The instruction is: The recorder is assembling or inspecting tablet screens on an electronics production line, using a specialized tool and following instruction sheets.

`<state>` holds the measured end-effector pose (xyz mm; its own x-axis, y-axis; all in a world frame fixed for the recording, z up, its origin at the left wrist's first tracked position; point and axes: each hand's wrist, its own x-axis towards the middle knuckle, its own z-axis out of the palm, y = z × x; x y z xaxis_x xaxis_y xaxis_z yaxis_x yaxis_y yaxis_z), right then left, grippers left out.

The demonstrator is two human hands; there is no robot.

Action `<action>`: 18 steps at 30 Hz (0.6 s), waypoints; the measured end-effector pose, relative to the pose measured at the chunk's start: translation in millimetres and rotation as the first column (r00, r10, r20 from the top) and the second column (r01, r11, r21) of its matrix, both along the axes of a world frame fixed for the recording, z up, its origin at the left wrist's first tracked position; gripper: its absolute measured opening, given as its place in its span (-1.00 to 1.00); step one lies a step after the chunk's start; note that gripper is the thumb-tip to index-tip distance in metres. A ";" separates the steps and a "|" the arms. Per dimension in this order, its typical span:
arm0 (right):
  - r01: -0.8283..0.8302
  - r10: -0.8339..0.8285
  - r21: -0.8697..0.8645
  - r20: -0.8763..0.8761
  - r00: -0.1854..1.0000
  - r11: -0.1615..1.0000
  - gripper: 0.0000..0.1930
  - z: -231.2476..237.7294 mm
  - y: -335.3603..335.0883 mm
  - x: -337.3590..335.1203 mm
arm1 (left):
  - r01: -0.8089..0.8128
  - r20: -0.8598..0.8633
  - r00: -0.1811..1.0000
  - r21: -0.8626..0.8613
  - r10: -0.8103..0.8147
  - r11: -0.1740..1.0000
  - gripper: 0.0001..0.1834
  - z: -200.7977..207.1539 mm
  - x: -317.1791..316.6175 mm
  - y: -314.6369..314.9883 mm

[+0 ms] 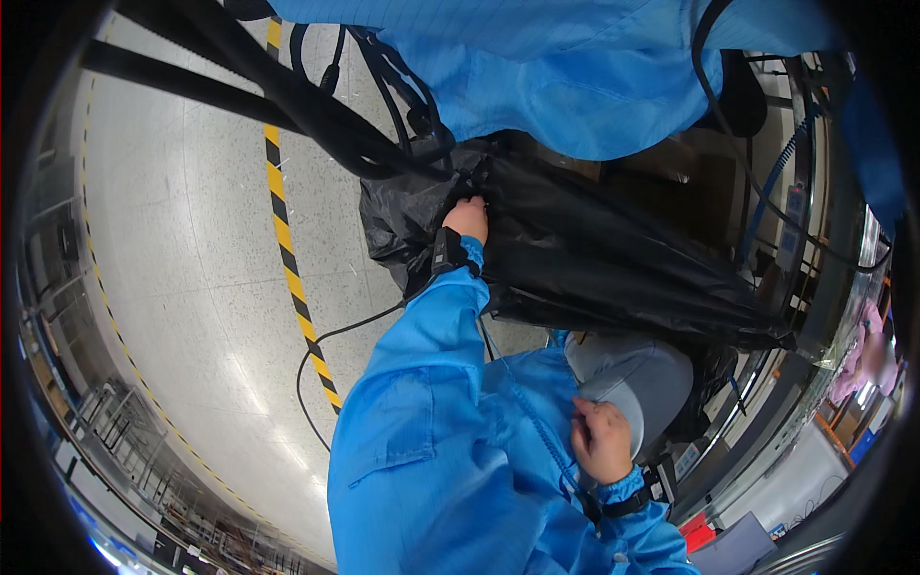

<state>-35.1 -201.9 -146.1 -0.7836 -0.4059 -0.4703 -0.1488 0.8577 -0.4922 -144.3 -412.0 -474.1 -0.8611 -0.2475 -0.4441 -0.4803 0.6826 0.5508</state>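
A long black plastic bag (pixel 585 259) stretches across the upper middle, its crumpled end on the left. My left hand (pixel 467 220) reaches to that crumpled end and is closed on the plastic. Its fingertips are partly hidden in the folds. A dark band with a small box (pixel 447 251) sits at my left wrist. My right hand (pixel 604 441) is lower down, in front of my body beside a grey cloth-covered knee (pixel 661 383). Its fingers are curled in, and nothing shows in them. A black band (pixel 628 503) circles the right wrist.
Beyond the bag is a person in a blue coat (pixel 565 86). Thick black cables (pixel 316 125) hang at upper left, near the bag's end. Yellow-black tape (pixel 286 240) marks the pale floor. A coiled blue cord (pixel 522 398) crosses my lap. A metal-edged bench (pixel 767 431) stands at right.
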 end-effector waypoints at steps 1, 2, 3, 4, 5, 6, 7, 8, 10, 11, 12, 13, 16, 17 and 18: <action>0.007 -0.007 -0.011 0.005 1.000 1.000 -0.71 -0.2 -0.7 0.0 | -0.004 0.001 1.000 -0.003 0.004 1.000 -0.80 -1.5 -1.2 -0.4; 0.008 -0.008 -0.011 0.009 1.000 1.000 -0.71 -0.6 -0.3 0.0 | -0.037 -0.005 0.999 -0.019 0.037 0.999 -0.82 -0.9 -3.0 2.9; 0.006 -0.006 -0.012 0.002 1.000 1.000 -0.70 -1.0 0.5 0.3 | -0.071 -0.011 0.997 -0.035 0.071 0.997 -0.83 -0.4 -3.2 5.6; 0.004 -0.004 -0.013 -0.005 1.000 1.000 -0.70 -1.4 1.2 0.9 | -0.071 -0.007 0.997 -0.036 0.071 0.997 -0.83 0.0 -1.3 7.4; 0.005 -0.005 -0.019 0.003 1.000 1.000 -0.70 -2.4 1.6 0.4 | -0.186 -0.094 0.978 -0.012 0.185 0.982 -0.84 1.4 3.3 7.8; 0.003 -0.004 -0.039 -0.023 1.000 0.999 -0.70 -4.8 1.4 -2.4 | -0.297 -0.178 0.939 0.020 0.295 0.955 -0.85 3.4 9.3 6.6; 0.010 -0.012 -0.054 -0.048 0.999 0.999 -0.70 -5.3 1.3 -4.3 | -0.287 -0.170 0.943 0.015 0.286 0.958 -0.85 10.9 16.7 4.1; -0.012 0.008 -0.053 -0.076 0.997 0.999 -0.67 -7.3 2.0 -9.5 | -0.417 -0.201 0.880 0.107 0.430 0.903 -0.85 21.6 26.0 -2.2; 0.017 -0.028 -0.088 -0.127 0.992 0.996 -0.59 -14.5 -6.6 -22.2 | -0.580 -0.202 0.761 0.214 0.617 0.786 -0.85 34.1 59.1 -23.0; -0.010 0.001 -0.052 -0.168 0.986 0.999 -0.52 -17.7 -13.9 -27.5 | -0.664 -0.139 0.694 0.256 0.706 0.703 -0.86 16.3 88.2 -34.8; -0.028 0.025 -0.011 -0.214 0.976 1.000 -0.45 -24.8 -21.2 -35.3 | -0.736 -0.005 0.622 0.338 0.783 0.587 -0.88 20.5 107.4 -43.4; 0.010 -0.006 0.016 -0.226 0.974 1.000 -0.41 -31.6 -29.0 -42.0 | -0.775 0.146 0.576 0.412 0.805 0.479 -0.89 41.3 121.2 -52.6; 0.033 0.010 0.208 -0.199 0.980 0.978 -0.38 -50.1 -46.9 -59.3 | -0.879 0.371 0.366 0.439 0.853 0.186 -0.88 35.3 189.9 -82.5; 0.029 0.028 0.278 -0.199 0.980 0.960 -0.45 -53.4 -48.6 -61.9 | -0.880 0.370 0.367 0.435 0.854 0.190 -0.88 35.1 204.2 -86.7; 0.028 0.028 0.273 -0.198 0.980 0.962 -0.45 -59.3 -45.1 -61.1 | -0.906 0.440 0.355 0.378 0.825 0.188 -0.88 36.4 214.6 -90.8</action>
